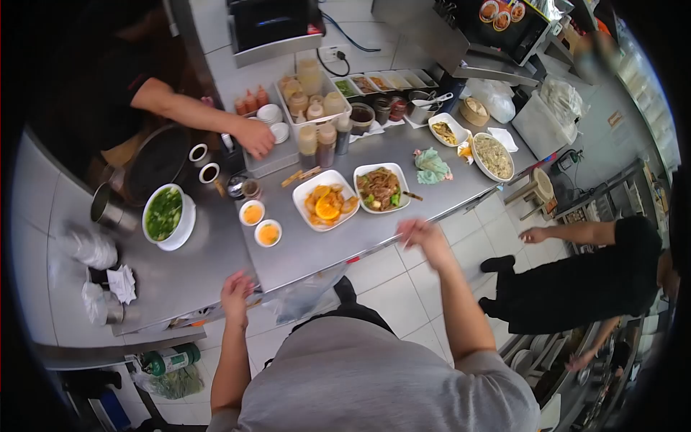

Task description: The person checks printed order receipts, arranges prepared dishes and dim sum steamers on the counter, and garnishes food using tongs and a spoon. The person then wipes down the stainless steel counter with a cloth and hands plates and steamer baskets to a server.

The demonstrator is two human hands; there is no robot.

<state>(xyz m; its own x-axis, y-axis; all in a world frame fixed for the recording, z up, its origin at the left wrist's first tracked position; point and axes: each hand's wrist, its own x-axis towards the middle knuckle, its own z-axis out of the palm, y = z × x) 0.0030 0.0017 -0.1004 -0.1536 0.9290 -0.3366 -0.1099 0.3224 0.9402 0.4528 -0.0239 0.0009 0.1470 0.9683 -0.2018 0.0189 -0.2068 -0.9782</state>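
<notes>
My left hand [237, 294] hovers by the front edge of the steel counter, its fingers loosely bent and nothing seen in them. Slightly blurred, my right hand [423, 237] is in front of the counter with fingers apart and no object visible. Nearest to it is a square white bowl of brown noodles with greens [381, 188]. Beside that bowl stands a white dish of orange-topped food [325, 205]. Closer to my left hand are two small cups of orange sauce [268, 233]. A crumpled green cloth [432, 166] lies right of the noodles.
Another person's hand [257, 137] reaches over a metal tray near a bin of squeeze bottles [317, 101]. At left is a white bowl of green soup [164, 214]. A fried rice plate [494, 156] sits at right. Another person in black [576, 281] stands to my right.
</notes>
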